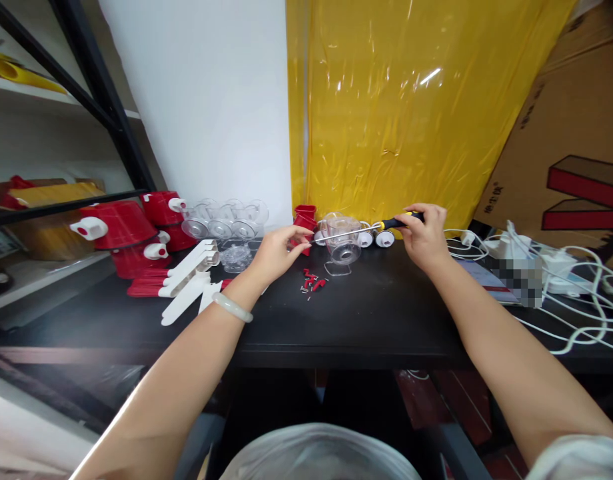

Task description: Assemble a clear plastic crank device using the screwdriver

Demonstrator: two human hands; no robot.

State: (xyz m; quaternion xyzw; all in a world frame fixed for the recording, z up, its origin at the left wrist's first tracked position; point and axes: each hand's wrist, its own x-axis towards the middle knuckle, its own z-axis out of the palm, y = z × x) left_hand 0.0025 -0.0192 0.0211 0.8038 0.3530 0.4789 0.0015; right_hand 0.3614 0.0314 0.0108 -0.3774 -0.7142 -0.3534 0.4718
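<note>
My right hand [426,233] grips the black-and-yellow handle of a long screwdriver [354,232], whose thin shaft points left, level above the table. At its tip, my left hand [285,250] has thumb and forefinger bent close together; anything between them is too small to make out. Behind the shaft stands a clear plastic cup-like part [345,248]. A red plastic part [305,217] is just past my left fingertips. Small red pieces [314,280] lie with tiny screws on the black table below.
Clear plastic domes [226,219], red containers with white knobs [119,233] and white strips with red ends [189,270] occupy the left. White round parts [385,239] line the back. On the right are tangled white cables [594,300], chargers and a tablet-like device [491,280].
</note>
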